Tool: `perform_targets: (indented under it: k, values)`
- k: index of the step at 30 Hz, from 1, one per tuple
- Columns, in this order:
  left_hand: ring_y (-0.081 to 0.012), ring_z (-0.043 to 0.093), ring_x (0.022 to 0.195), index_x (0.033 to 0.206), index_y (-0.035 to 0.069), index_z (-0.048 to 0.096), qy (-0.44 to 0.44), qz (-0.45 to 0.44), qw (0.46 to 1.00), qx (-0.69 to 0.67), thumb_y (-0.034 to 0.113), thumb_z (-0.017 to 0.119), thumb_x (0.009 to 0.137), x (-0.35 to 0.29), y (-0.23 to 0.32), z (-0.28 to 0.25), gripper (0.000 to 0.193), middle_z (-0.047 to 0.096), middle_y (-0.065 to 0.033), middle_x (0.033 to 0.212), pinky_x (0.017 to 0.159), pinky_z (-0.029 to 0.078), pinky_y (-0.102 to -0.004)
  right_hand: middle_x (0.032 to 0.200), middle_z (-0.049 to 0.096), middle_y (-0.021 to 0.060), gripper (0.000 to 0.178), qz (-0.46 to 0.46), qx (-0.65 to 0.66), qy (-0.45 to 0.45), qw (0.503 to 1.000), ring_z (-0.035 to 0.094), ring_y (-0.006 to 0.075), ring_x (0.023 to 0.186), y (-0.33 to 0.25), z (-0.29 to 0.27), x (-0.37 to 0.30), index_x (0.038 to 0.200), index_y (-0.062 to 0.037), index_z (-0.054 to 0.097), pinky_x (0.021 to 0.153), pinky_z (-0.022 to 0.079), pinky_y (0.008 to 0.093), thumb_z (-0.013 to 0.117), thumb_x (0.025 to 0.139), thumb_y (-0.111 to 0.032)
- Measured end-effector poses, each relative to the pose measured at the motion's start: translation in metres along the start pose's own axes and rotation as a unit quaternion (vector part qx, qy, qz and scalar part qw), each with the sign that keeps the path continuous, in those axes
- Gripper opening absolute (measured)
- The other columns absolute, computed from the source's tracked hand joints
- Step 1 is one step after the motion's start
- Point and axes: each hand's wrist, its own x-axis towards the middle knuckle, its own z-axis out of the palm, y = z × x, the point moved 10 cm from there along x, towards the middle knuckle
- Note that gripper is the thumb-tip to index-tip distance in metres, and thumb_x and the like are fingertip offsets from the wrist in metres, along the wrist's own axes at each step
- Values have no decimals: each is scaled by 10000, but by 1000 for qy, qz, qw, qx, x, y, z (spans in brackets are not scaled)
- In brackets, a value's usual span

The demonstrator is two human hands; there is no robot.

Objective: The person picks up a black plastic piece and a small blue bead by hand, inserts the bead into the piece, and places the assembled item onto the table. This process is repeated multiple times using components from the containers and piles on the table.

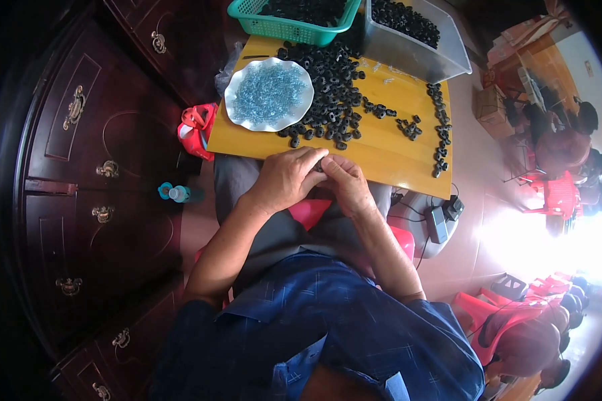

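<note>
My left hand (286,178) and my right hand (346,184) meet at the near edge of a yellow wooden table (388,150). Their fingertips pinch one small black ring-shaped part (320,164) between them; most of it is hidden by the fingers. Just beyond the hands lies a heap of the same black parts (331,90). A white scalloped plate (237,110) holds many small pale blue pieces (269,92) at the table's left. A row of black parts (440,130) runs along the right edge, and a small cluster (409,127) lies beside it.
A green basket (287,27) and a grey tub (421,57), both holding black parts, stand at the table's far side. Dark wooden cabinets (80,167) fill the left. A red bag (197,128) hangs at the table's left corner. Red plastic chairs (555,194) and another person (562,144) are to the right.
</note>
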Motion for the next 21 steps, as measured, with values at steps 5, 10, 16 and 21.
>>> perform_targets:
  k: [5, 10, 16, 21]
  values:
    - [-325, 685, 838, 1156, 42, 612, 25, 7, 1000, -13, 180, 727, 838, 1, 4, -4, 366, 687, -128, 970, 697, 545, -413, 905, 641, 5, 269, 11, -55, -6, 998, 592, 89, 832, -7, -1, 0, 1058, -45, 648, 769, 488, 247, 545, 1032, -293]
    - [-291, 690, 768, 1109, 38, 642, 46, -31, 998, -28, 160, 769, 786, -1, -1, -6, 368, 690, -114, 917, 654, 543, -391, 873, 609, -20, 244, 8, -123, -44, 991, 543, 64, 807, -20, -2, 1, 1025, -49, 639, 739, 455, 231, 563, 1025, -280]
    - [-280, 691, 728, 1103, 38, 647, 69, -32, 996, -38, 149, 788, 767, -1, 1, -9, 381, 701, -109, 895, 630, 542, -382, 918, 629, -24, 229, -1, -194, -76, 978, 573, 67, 879, -26, -2, -2, 997, -71, 625, 807, 466, 234, 579, 1018, -294]
    - [-284, 699, 747, 1054, 41, 650, 52, -30, 996, -59, 96, 729, 803, 0, 0, -7, 269, 698, -127, 882, 634, 547, -382, 882, 618, -24, 244, -22, -249, -86, 964, 584, 72, 835, -38, -3, -3, 945, -81, 603, 791, 467, 236, 568, 1028, -308]
